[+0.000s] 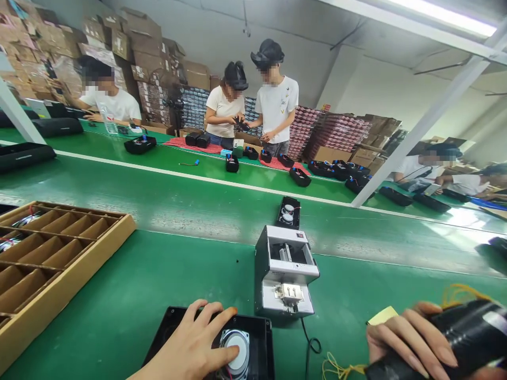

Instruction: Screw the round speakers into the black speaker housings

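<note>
At the bottom centre lies a black speaker housing (259,338) with a round speaker driver (237,354) inside. My left hand (198,340) rests over it with fingers spread, the thumb on the driver's pale cone and the fingertips by the far rim. My right hand (412,338), at the lower right, has its fingers wrapped round a glossy black body, which looks like an electric screwdriver (471,330); its tip is out of view. Yellow cord (340,367) shows beside that hand. Just beyond the housing stands a grey and black screw feeder (289,274).
A divided cardboard box (106,248) holding some speakers stands at left. Another housing with two drivers (290,211) sits behind the feeder. A black cable (312,343) runs down from the feeder. Across the green bench, several people work among black housings (300,177).
</note>
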Available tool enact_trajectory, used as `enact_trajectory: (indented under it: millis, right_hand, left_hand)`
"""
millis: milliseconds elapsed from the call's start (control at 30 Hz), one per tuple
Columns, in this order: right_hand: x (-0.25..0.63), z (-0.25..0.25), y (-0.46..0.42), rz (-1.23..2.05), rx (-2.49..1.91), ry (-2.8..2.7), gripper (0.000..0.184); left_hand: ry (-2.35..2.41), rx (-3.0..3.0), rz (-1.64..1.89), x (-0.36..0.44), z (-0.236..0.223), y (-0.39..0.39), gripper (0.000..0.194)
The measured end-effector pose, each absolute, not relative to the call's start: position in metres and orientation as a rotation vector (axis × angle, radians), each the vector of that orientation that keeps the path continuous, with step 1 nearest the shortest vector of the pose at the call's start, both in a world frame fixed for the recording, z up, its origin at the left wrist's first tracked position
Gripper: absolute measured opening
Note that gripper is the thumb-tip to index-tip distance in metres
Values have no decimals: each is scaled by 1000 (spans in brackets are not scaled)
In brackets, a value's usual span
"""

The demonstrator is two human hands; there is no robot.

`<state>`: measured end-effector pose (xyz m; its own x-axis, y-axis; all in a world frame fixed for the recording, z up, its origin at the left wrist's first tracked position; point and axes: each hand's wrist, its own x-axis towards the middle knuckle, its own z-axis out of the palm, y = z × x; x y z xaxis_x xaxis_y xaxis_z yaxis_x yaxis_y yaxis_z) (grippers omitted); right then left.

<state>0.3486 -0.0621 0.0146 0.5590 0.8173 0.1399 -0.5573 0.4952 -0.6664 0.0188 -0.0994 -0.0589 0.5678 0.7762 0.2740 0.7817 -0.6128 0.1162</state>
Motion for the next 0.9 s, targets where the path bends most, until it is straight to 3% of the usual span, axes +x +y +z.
enact_trajectory:
  millis: [167,467,900]
  right_hand:
    - [317,61,-39,905,-677,-747,79]
    - [276,47,-10,701,-621,-1049,73]
    - [259,27,2,762,-750,-1091,82]
  left_hand:
    - [-1435,-2877,-414,18,-64,-103,81]
    - [-1408,-2961,-367,5,-88,-103,114]
    - [-1467,-3063,-380,4,-61,-105,100]
